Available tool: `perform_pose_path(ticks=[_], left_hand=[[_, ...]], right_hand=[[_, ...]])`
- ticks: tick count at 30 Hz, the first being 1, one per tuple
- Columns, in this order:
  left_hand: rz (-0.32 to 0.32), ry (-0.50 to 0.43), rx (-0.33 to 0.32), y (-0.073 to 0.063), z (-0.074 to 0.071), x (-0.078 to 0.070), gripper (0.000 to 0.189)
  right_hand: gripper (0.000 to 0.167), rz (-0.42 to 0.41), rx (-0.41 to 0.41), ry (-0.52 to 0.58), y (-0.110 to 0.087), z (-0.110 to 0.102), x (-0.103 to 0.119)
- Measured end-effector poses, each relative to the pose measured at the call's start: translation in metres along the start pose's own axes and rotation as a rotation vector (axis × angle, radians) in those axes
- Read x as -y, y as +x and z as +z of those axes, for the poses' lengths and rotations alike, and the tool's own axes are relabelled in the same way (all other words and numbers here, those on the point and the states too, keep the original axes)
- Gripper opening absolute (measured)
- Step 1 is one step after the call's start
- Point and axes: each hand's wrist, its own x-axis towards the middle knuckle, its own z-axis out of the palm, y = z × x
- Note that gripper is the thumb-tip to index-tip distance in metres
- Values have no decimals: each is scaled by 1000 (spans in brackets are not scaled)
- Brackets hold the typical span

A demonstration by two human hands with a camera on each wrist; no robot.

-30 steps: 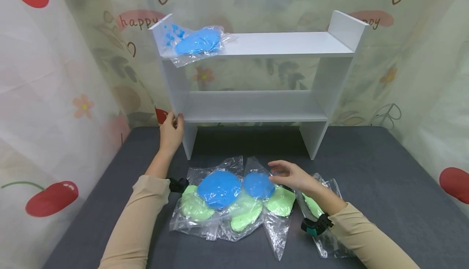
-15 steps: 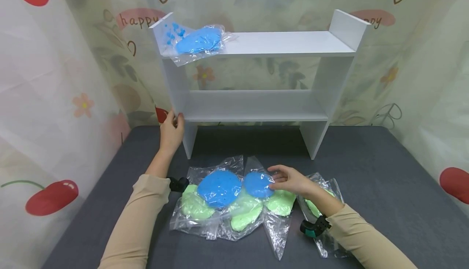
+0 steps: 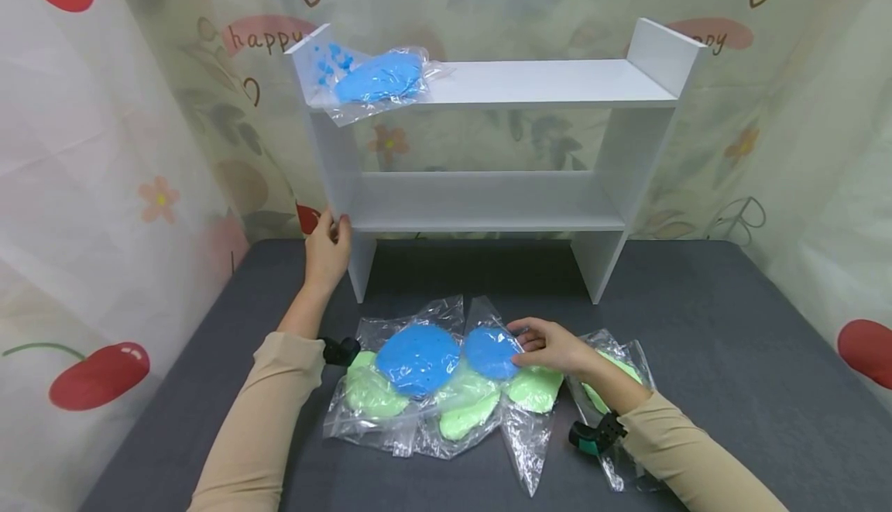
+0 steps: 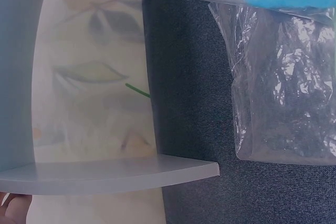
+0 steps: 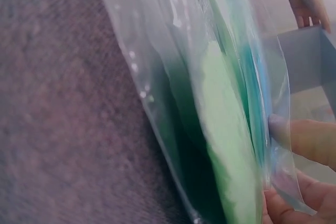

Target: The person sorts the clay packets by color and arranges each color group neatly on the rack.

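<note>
My left hand (image 3: 326, 256) holds the left side panel of a white two-tier shelf (image 3: 481, 221), thumb at its front edge. Its fingers also show at the lower left of the left wrist view, beside the panel. My right hand (image 3: 554, 345) pinches the right edge of a clear plastic bag with a flat round blue piece (image 3: 490, 352) inside. In the right wrist view the thumb (image 5: 312, 139) presses on the bag's blue side, other fingers opposite. Left of it lies a bag with a larger blue piece (image 3: 418, 359). Bags with pale green pieces (image 3: 535, 388) lie partly beneath.
A bag with a blue piece (image 3: 379, 78) and small blue bits lies at the left end of the top shelf, its corner over the front edge. Another bag with a green piece (image 3: 608, 376) lies under my right forearm. Printed curtains surround the dark table (image 3: 711, 357).
My right hand has drawn its thumb and fingers in on the edge of the small blue piece's bag. My left hand has stayed on the shelf panel.
</note>
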Motion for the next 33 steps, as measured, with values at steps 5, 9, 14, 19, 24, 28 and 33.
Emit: perform_pose_path(ticks=[5, 9, 14, 19, 24, 28, 33], left_hand=[[-1, 5, -5, 0, 0, 1, 42], [-1, 9, -5, 0, 0, 1, 42], [1, 11, -4, 0, 0, 1, 42], [3, 9, -4, 0, 0, 1, 41], [3, 2, -3, -1, 0, 1, 42], [6, 0, 2, -1, 0, 1, 43], [8, 6, 2, -1, 0, 1, 43]], right_hand=[[59, -20, 15, 24, 0, 0, -1], [58, -33, 18, 40, -1, 1, -1], [57, -39, 9, 30, 0, 1, -2], [56, -56, 11, 27, 0, 1, -3], [56, -69, 13, 37, 0, 1, -3], [55, -64, -15, 34, -1, 2, -3], [52, -60, -68, 23, -2, 2, -2]])
